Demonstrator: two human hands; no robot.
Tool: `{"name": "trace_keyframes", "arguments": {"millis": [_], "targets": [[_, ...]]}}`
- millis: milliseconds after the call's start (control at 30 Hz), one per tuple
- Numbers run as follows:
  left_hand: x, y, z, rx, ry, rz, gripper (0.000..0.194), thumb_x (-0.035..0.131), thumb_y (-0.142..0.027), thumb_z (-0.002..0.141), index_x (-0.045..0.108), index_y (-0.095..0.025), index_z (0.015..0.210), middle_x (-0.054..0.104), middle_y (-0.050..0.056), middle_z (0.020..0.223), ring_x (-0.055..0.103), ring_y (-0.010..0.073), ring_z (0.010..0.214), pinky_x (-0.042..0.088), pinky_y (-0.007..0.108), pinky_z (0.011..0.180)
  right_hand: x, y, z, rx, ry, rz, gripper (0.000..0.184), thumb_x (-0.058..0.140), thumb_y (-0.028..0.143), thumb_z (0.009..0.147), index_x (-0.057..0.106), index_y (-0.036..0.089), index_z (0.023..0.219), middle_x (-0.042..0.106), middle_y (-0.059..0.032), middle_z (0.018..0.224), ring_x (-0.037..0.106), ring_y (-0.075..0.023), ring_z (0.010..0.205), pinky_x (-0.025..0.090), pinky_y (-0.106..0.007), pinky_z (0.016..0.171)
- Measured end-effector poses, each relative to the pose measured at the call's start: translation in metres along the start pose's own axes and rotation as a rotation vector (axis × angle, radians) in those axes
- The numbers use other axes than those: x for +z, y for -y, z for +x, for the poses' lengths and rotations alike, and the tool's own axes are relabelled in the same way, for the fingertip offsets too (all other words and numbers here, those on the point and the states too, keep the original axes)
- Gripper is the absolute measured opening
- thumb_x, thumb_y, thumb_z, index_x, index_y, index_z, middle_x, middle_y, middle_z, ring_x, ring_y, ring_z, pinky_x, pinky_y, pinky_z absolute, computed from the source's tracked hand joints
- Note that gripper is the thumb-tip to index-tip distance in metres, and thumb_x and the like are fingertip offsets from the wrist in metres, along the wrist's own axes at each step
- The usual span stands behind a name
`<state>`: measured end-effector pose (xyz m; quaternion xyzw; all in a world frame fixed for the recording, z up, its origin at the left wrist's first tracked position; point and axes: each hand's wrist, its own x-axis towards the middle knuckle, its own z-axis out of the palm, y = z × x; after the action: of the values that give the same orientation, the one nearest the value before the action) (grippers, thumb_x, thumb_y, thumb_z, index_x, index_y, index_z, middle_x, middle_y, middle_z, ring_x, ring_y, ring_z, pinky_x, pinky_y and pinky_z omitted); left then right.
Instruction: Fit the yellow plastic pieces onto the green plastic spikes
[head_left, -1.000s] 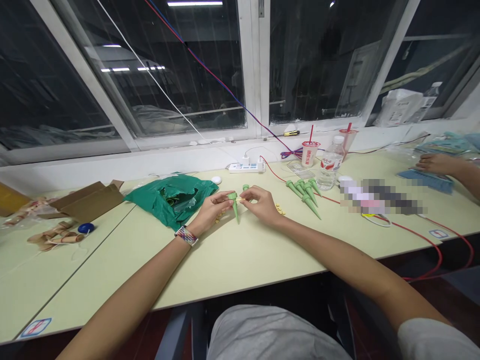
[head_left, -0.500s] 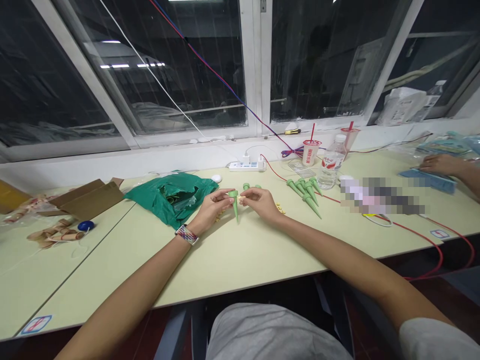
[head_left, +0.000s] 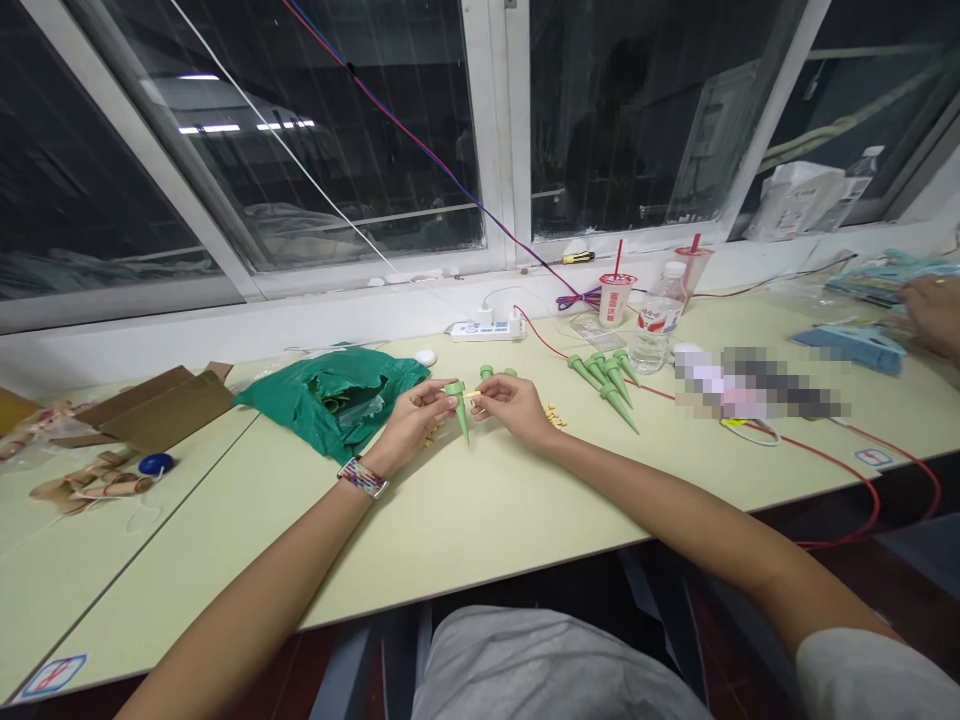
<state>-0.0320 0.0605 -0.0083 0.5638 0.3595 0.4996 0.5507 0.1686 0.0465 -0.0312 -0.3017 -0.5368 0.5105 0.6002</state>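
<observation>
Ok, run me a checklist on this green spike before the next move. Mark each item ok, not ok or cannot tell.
1. Green plastic spike held point down in the left hand: ok.
2. Small pale yellow part pinched in the right hand: ok.
3. That part seated in the spike: cannot tell, too small in this view.
4. Spare yellow parts lying close to the right hand: ok.
5. Row of green spikes apart from both hands: ok.
6. Red cable away from the hands: ok.
</observation>
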Motion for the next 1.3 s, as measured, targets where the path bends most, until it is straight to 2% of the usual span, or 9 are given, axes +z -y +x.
{"name": "trace_keyframes", "arguments": {"millis": [267,400,667,833,933,1033,1133,1200,1300], "targets": [[-0.003,-0.003,-0.001,0.057,0.034,0.19,0.044,0.097,-0.036,0.068,0.08,-0.021,0.105,0.071,0.002,0.082,0.068,0.0166,0.073,0.054,0.029,0.07,-0.005,0.004,-0.004,0.023,0.053,-0.015,0.042,0.096,0.049,0.063,0.075,0.019,0.083,0.077,-0.0033,0.074,0.078,-0.0229,0.068,0.069,-0.041,0.075],[-0.002,-0.007,-0.002,0.052,0.065,0.202,0.041,0.097,-0.037,0.067,0.079,-0.019,0.099,0.069,0.002,0.079,0.067,0.0166,0.071,0.055,0.03,0.07,-0.005,0.007,-0.006,0.012,0.085,-0.038,0.042,0.096,0.051,0.064,0.076,0.019,0.083,0.077,-0.0034,0.074,0.078,-0.0236,0.068,0.069,-0.045,0.077],[0.0,-0.009,-0.004,0.055,0.103,0.238,0.042,0.096,-0.039,0.067,0.078,-0.018,0.1,0.072,0.004,0.082,0.067,0.0181,0.075,0.056,0.031,0.072,-0.007,0.007,-0.006,0.023,0.11,-0.046,0.042,0.096,0.05,0.062,0.075,0.018,0.079,0.077,-0.0037,0.072,0.077,-0.0222,0.067,0.068,-0.039,0.074],[-0.002,-0.013,-0.003,0.086,0.113,0.308,0.043,0.095,-0.039,0.068,0.076,-0.017,0.1,0.072,0.004,0.084,0.067,0.0183,0.075,0.054,0.031,0.073,-0.004,0.006,-0.008,0.019,0.127,-0.051,0.041,0.095,0.05,0.065,0.073,0.018,0.081,0.077,-0.0034,0.074,0.077,-0.0212,0.069,0.068,-0.039,0.076],[0.0,-0.015,-0.006,0.115,0.125,0.321,0.041,0.093,-0.04,0.072,0.073,-0.018,0.101,0.07,0.003,0.084,0.066,0.0179,0.076,0.053,0.03,0.073,-0.008,0.012,-0.002,-0.004,0.187,-0.163,0.037,0.091,0.048,0.071,0.073,0.019,0.085,0.077,-0.0028,0.075,0.078,-0.0207,0.073,0.066,-0.034,0.072],[0.002,-0.013,-0.008,0.126,0.124,0.304,0.041,0.091,-0.038,0.073,0.07,-0.019,0.102,0.068,0.003,0.087,0.065,0.0175,0.079,0.053,0.029,0.074,-0.031,0.029,0.008,0.008,0.309,-0.446,0.028,0.082,0.042,0.082,0.075,0.019,0.097,0.078,-0.0029,0.079,0.075,-0.018,0.068,0.059,-0.027,0.06],[0.002,-0.009,-0.007,0.126,0.072,0.24,0.039,0.088,-0.039,0.076,0.069,-0.02,0.104,0.067,0.003,0.093,0.064,0.017,0.083,0.053,0.028,0.074,-0.074,0.049,0.015,0.011,0.23,-0.751,0.021,0.066,0.035,0.093,0.077,0.017,0.099,0.077,-0.0034,0.079,0.069,-0.0143,0.06,0.051,-0.025,0.059],[0.001,-0.007,-0.006,0.116,0.052,0.192,0.037,0.086,-0.04,0.079,0.07,-0.021,0.106,0.065,0.002,0.092,0.064,0.0164,0.081,0.052,0.027,0.071,-0.103,0.058,0.015,-0.003,0.195,-1.021,0.017,0.065,0.027,0.091,0.079,0.017,0.094,0.077,-0.004,0.078,0.068,-0.015,0.067,0.048,-0.025,0.065],[0.0,-0.004,-0.004,0.094,0.06,0.153,0.037,0.085,-0.041,0.08,0.071,-0.022,0.109,0.064,0.002,0.089,0.065,0.0165,0.081,0.051,0.027,0.07,-0.13,0.061,0.012,0.044,0.277,-1.245,0.015,0.066,0.021,0.085,0.081,0.018,0.089,0.079,-0.005,0.086,0.068,-0.0165,0.074,0.044,-0.025,0.067]]}}
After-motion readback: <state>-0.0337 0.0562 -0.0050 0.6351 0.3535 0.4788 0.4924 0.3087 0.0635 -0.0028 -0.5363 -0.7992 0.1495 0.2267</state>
